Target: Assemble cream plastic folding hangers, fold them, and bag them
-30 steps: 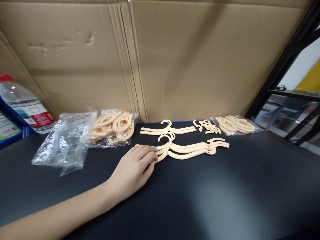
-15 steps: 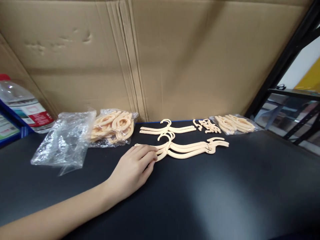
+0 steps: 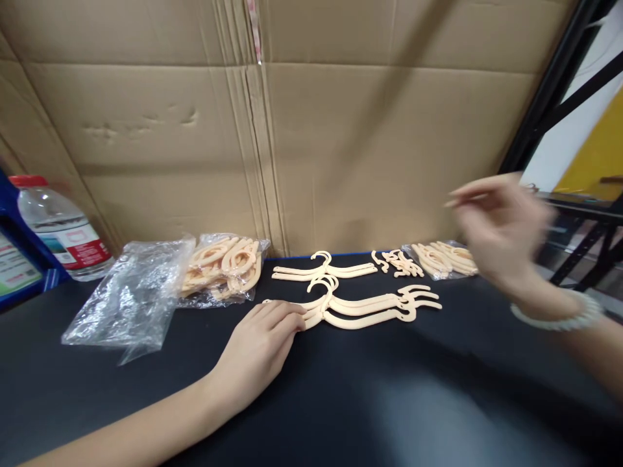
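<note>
**Head view: left hand pins the hanger stack while the right hangs in the air**

Head camera, going left to right: a water bottle [image 3: 61, 227] with a red cap stands at the far left of the black desk [image 3: 438, 402], against the cardboard wall [image 3: 341, 143]. Next comes an empty, crumpled plastic bag [image 3: 126, 301], and just beside it a second clear bag of hanger parts [image 3: 226, 266], cream-coloured curved pieces still packed inside.

Near the middle, the left hand [image 3: 257, 344] lies flat on the desk, grip released, its fingertips [image 3: 292, 318] resting on the left end of a stack of small cream hangers [image 3: 365, 308]. That stack lies on the desk, hooks pointing toward the wall. One single hanger [image 3: 324, 267] lies apart just behind it. Further right sit a small heap of loose hooks [image 3: 399, 261] and an open bag of hanger arms [image 3: 445, 256].

At the right, the right hand [image 3: 501, 227], a bead bracelet [image 3: 555, 318] on its wrist, is raised above the desk near that bag. It is blurred; the fingers look loosely spread and I see nothing in them, though I cannot be sure.

By my reading, this is the pause between finished hangers, with the stack held steady; the next move would call for bringing the right hand down onto fresh parts.
</note>
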Tool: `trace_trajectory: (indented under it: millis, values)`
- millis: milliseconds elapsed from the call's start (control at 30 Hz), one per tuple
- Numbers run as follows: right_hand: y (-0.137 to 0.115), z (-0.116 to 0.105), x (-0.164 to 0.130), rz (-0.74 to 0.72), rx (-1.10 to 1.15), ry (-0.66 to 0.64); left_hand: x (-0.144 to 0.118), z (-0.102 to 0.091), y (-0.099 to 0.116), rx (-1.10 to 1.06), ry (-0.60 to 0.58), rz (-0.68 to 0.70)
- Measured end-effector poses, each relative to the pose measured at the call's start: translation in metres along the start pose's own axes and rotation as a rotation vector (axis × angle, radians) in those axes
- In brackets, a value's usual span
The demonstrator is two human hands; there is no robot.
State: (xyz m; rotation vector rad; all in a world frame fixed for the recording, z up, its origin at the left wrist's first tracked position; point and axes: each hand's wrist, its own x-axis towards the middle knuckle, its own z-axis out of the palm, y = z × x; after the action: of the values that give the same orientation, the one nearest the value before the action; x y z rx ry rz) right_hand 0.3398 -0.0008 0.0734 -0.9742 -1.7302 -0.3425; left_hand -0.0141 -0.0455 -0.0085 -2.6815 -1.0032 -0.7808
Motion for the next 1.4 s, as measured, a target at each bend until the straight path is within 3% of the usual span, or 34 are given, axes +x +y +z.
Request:
trace_trajectory:
  millis: [133,233,367,500,800,967,1067,1167,1400]
  values:
    - [0.017,0.047,-0.007,-0.095,0.011,-0.568,0.000,0.000,0.000,0.003,0.039,-0.014]
    - [0.025,0.077,-0.018,-0.099,0.013,-0.748,0.000,-0.001,0.002,-0.029,0.075,0.000]
    - [0.024,0.094,-0.026,-0.061,0.016,-0.784,0.001,-0.004,0.005,-0.067,0.089,-0.004]
    - [0.020,0.096,-0.028,-0.008,0.038,-0.757,0.000,-0.005,0.005,-0.127,0.129,-0.055]
    - [0.015,0.061,-0.033,0.191,0.103,-0.476,0.000,-0.006,-0.003,-0.200,0.270,-0.309]
    - [-0.011,0.047,-0.038,0.382,0.425,-0.312,0.003,-0.004,-0.005,-0.146,0.325,-0.326]
    - [-0.028,0.046,-0.045,0.413,0.582,-0.364,0.002,-0.002,-0.006,-0.101,0.337,-0.304]
    - [-0.038,0.048,-0.051,0.449,0.659,-0.428,0.000,-0.002,-0.006,-0.130,0.273,-0.247]
    - [-0.021,0.048,-0.047,0.473,0.708,-0.583,0.000,-0.006,-0.004,-0.236,0.167,-0.263]
